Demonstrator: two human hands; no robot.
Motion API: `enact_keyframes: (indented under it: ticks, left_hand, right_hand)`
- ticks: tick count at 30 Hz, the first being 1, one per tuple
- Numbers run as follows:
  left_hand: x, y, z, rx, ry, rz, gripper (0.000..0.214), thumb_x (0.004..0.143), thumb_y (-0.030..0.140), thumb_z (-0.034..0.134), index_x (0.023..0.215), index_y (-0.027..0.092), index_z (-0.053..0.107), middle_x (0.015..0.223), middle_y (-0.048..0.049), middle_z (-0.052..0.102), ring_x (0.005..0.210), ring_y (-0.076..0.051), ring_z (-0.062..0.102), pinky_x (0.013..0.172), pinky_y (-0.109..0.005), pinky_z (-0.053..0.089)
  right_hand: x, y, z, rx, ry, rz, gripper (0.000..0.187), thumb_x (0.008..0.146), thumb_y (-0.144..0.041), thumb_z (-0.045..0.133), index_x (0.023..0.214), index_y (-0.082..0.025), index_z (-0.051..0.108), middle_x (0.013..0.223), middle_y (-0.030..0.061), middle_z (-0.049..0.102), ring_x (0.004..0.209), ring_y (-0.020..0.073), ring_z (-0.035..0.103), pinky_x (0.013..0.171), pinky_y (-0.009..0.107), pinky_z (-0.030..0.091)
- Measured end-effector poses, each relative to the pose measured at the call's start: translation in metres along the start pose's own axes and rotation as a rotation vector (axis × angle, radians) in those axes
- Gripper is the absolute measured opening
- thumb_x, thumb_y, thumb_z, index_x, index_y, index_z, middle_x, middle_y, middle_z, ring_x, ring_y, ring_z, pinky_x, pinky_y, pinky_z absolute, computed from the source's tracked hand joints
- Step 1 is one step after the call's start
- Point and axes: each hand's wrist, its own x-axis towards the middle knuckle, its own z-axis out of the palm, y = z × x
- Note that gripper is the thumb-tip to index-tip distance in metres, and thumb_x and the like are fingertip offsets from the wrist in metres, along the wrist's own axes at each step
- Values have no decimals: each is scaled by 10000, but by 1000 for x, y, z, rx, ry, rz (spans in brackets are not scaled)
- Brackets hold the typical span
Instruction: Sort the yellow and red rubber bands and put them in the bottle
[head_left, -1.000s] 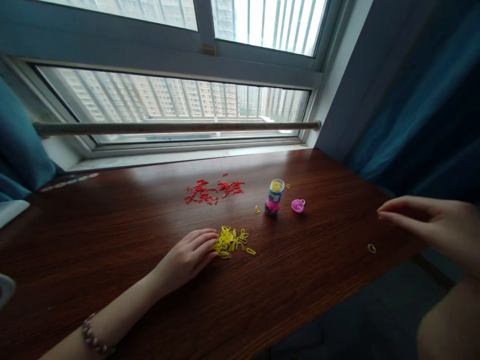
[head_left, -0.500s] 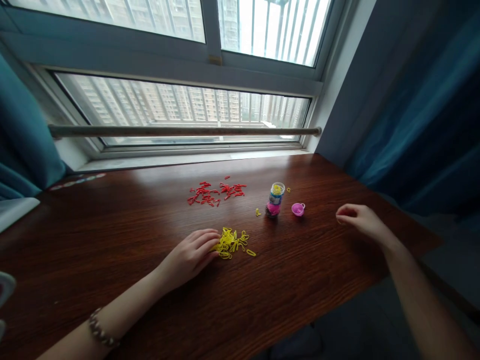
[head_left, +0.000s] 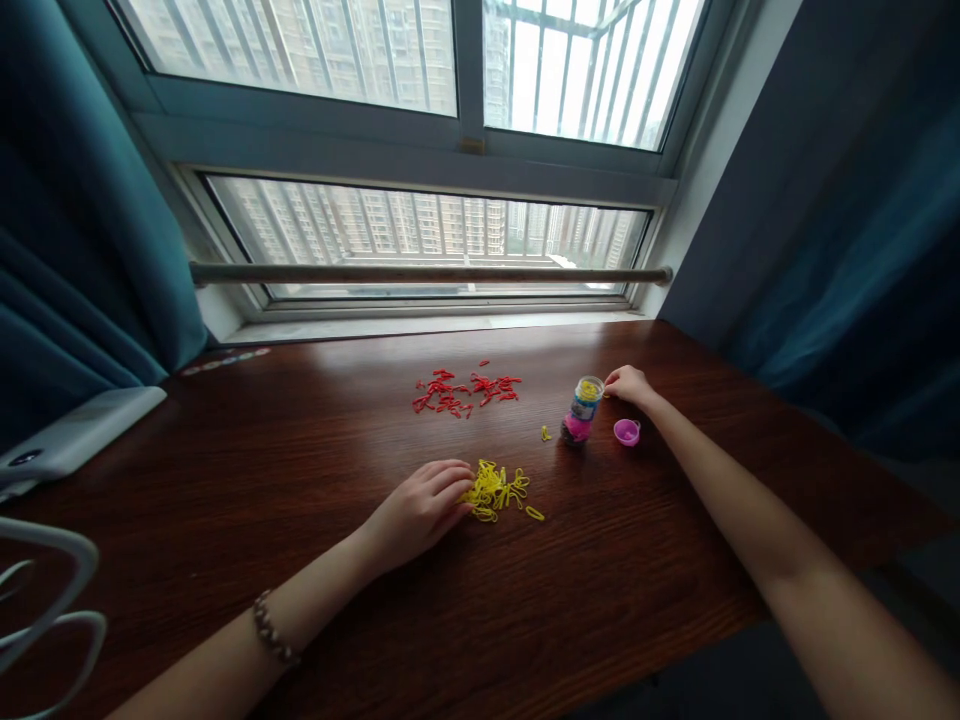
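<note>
The left hand (head_left: 424,508) is covering the left edge of the pile of yellow bands (head_left: 493,488), so its fingertips are partly hiding. The right hand (head_left: 628,385) is showing too small beside the jar (head_left: 577,428) to tell whether its fingertips are touching the rim or pinching something. Print on the label (head_left: 584,408) is blurring beyond reading. The bottom edge is cutting off the left forearm (head_left: 322,590); the left edge is cropping a white cable (head_left: 67,535) and a white device (head_left: 90,430).
</note>
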Motion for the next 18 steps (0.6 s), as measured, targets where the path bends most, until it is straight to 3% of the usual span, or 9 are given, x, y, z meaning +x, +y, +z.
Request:
enact_keyframes:
  ticks: [3, 5, 7, 10, 12, 14, 16, 18]
  left_hand:
    - [0, 0, 1, -22, 18, 2, 218, 840, 195, 477, 1042, 144, 542, 1042, -90, 591, 1053, -195, 497, 915, -353, 435]
    - [-1, -1, 2, -28, 23, 3, 217, 840, 196, 477, 1040, 144, 542, 1041, -91, 590, 1051, -195, 499, 914, -352, 436]
    - [-1, -1, 3, -33, 21, 4, 216, 841, 200, 475, 1039, 145, 543, 1046, -92, 588, 1052, -197, 499, 916, -356, 435]
    - [-2, -2, 5, -37, 25, 1, 225, 843, 210, 471, 1049, 152, 542, 1049, -90, 587, 1051, -199, 499, 921, -364, 432]
    - [-2, -2, 5, -38, 37, 0, 230, 845, 217, 467, 1053, 158, 545, 1040, -88, 591, 1044, -198, 505, 916, -365, 435]
    - [-2, -2, 5, -38, 48, 0, 227, 847, 225, 462, 1047, 163, 551, 1028, -87, 596, 1035, -196, 513, 908, -365, 441]
    - [-1, 0, 4, -34, 51, -1, 221, 850, 233, 458, 1036, 165, 555, 1021, -88, 599, 1029, -196, 518, 902, -366, 444]
    - [-1, 1, 2, -26, 39, -6, 218, 852, 234, 454, 1032, 162, 554, 1027, -89, 596, 1032, -199, 515, 902, -370, 442]
  right_hand:
    - [-7, -4, -13, 36, 32, -12, 48, 511, -125, 651, 559, -121, 645, 492, 26, 594, 554, 148, 570, 531, 217, 430]
    - [-21, -12, -29, 91, 70, -31, 99, 596, -171, 602, 665, -113, 642, 606, 46, 632, 586, 136, 575, 532, 210, 433]
    - [-47, -26, -45, 175, 111, -78, 161, 676, -217, 537, 778, -118, 612, 728, 58, 645, 630, 122, 579, 538, 200, 437]
    - [-108, -59, -59, 427, 112, -288, 162, 688, -247, 554, 807, -137, 564, 752, 46, 632, 640, 124, 574, 555, 214, 444]
    - [-153, -83, -52, 355, 0, -377, 134, 730, -238, 528, 832, -152, 546, 762, 38, 628, 655, 130, 578, 571, 220, 447]
    - [-186, -102, -33, 160, -70, -471, 74, 770, -202, 488, 811, -162, 536, 754, 34, 618, 640, 131, 570, 580, 227, 442]
    - [-202, -114, -6, -113, -70, -603, 77, 782, -138, 462, 777, -166, 533, 776, 42, 607, 720, 150, 573, 664, 243, 435]
    - [-199, -122, 20, -397, -70, -627, 119, 788, -85, 436, 791, -150, 536, 795, 72, 597, 721, 161, 579, 632, 232, 427]
